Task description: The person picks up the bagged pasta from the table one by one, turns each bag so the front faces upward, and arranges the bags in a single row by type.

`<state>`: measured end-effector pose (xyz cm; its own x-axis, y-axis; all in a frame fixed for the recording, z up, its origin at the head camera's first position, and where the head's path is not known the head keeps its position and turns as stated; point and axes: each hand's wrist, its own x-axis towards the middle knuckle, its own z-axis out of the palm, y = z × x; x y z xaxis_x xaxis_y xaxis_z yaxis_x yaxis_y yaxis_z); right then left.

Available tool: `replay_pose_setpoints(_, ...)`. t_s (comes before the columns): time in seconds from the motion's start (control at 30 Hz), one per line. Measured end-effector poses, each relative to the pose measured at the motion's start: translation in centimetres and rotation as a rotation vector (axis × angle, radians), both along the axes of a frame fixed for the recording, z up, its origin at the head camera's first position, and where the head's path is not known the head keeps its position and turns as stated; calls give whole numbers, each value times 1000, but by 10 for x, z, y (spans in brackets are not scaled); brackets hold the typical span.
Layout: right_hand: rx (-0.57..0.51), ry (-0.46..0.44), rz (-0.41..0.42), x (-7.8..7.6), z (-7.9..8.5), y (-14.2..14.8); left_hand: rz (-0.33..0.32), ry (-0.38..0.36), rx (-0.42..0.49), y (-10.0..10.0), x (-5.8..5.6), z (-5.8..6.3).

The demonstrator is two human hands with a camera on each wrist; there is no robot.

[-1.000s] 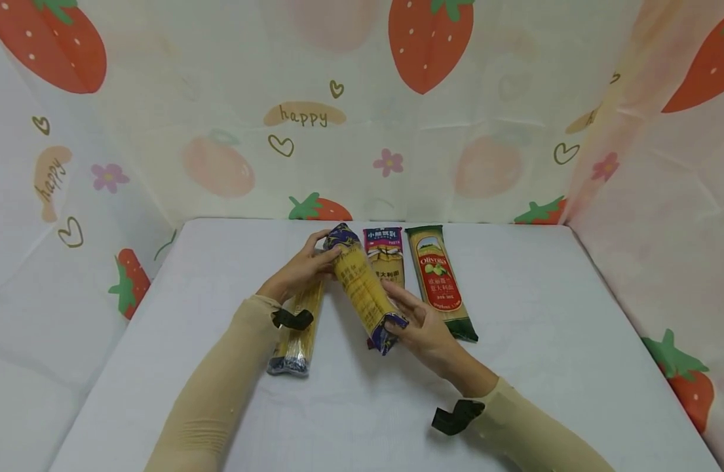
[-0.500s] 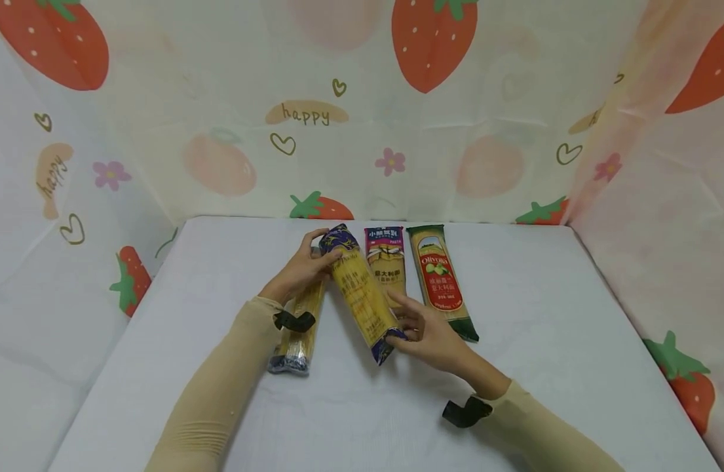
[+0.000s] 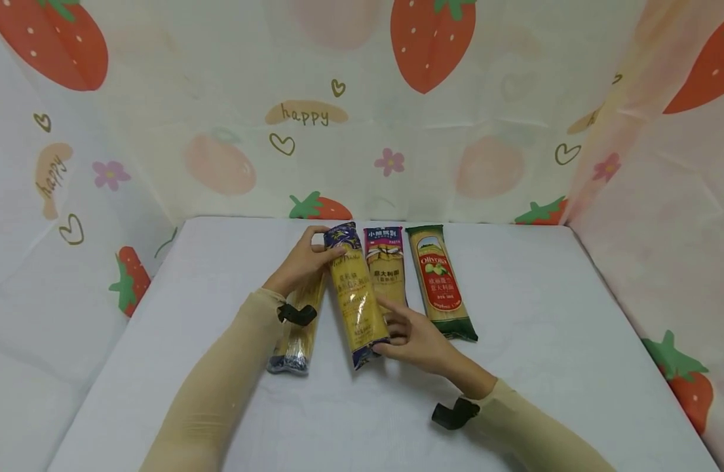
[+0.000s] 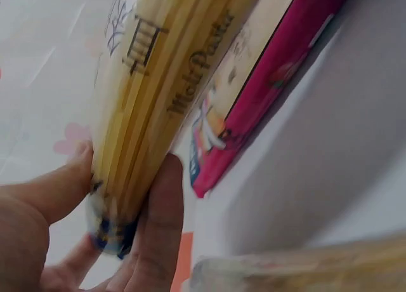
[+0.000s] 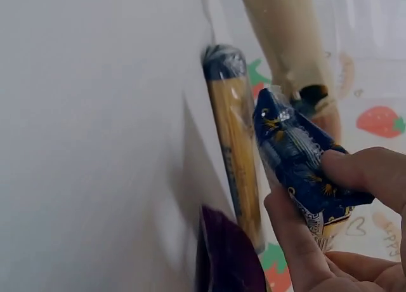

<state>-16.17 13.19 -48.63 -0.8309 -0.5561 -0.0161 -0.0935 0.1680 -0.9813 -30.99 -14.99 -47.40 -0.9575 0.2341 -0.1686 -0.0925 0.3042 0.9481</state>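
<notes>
A yellow pack of spaghetti [image 3: 357, 298] with dark blue ends is held up off the table between both hands. My left hand [image 3: 303, 261] grips its far end, thumb on the front; the left wrist view shows fingers on both sides of the pack [image 4: 143, 95]. At the near end, my right hand [image 3: 419, 341] pinches the blue wrapper [image 5: 304, 159] between thumb and fingers. Beneath the left wrist lies another spaghetti pack [image 3: 299, 328], partly covered by the arm. A pink-and-navy pasta pack [image 3: 386, 265] lies behind the held one, its lower part hidden.
To the right lies a green pasta pack [image 3: 439, 282] with a red label. All rest on a white-covered table [image 3: 544, 341]. A strawberry-print cloth [image 3: 432, 164] closes off the back and both sides.
The held spaghetti pack has swung more upright, its near end moving left and toward me, and its printed front has turned to face the head camera. The right hand has followed it.
</notes>
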Motion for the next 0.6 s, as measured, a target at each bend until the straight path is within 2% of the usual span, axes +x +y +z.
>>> replay_pose_setpoints(0.2,-2,-24,-51,-2,-2,-15,-90,35,-21,-7,-12,6)
replay_pose_setpoints(0.4,10,-25,-138,-5,-2,-32,-128,64,-138,-12,-30,6)
replay_pose_setpoints(0.6,56,-24,-204,-11,-2,-45,-147,55,-191,-11,-45,4)
